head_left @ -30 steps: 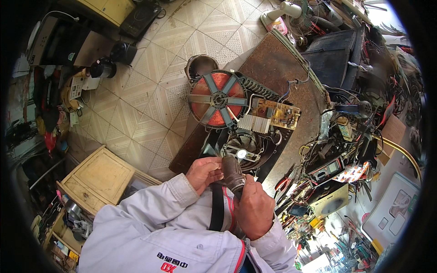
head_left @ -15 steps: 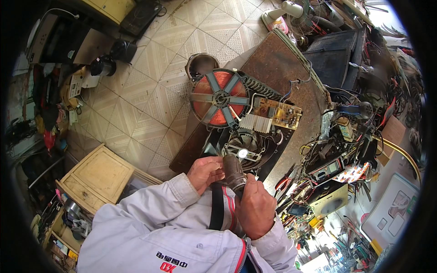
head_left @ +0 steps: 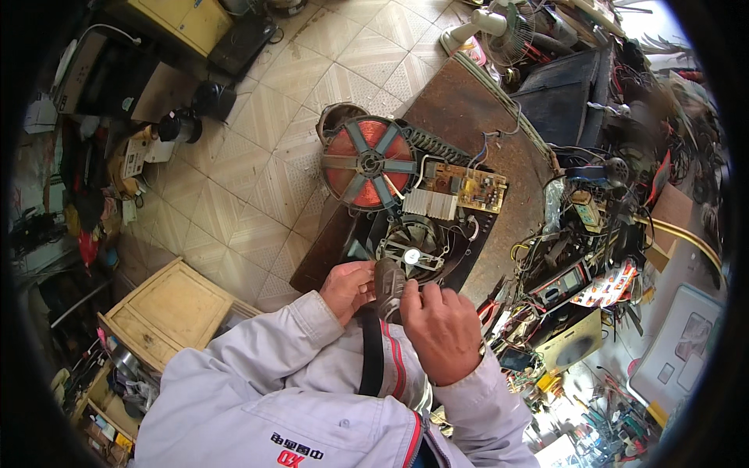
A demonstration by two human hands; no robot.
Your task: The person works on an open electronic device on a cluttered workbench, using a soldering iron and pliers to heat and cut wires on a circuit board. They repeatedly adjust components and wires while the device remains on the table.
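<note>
Near my lap, a dark power tool that looks like a drill (head_left: pixel 389 287) stands between my two hands. My right hand (head_left: pixel 443 331) is closed at its right side, with thumb and forefinger against the body. On the other side, my left hand (head_left: pixel 348 291) is closed in a pinch beside the drill's front end; what the fingertips hold is hidden. Just beyond lies an opened appliance with a round fan (head_left: pixel 413 256) in a dark housing. Its flat copper coil (head_left: pixel 369 164) rests farther off, joined by wires to a circuit board (head_left: pixel 484 189) with a silver heat sink (head_left: pixel 429 204).
A brown worktop (head_left: pixel 460 101) carries the parts. Along the right are a multimeter (head_left: pixel 563 286), red-handled pliers (head_left: pixel 490 306), a speaker panel (head_left: pixel 573 341) and tangled wires. A wooden cabinet (head_left: pixel 168 312) stands at left, and a fan (head_left: pixel 507 31) at the far right.
My right hand has shifted up along the drill, its back turning more into view. The drill has moved slightly left. My left hand stays nearly in place.
</note>
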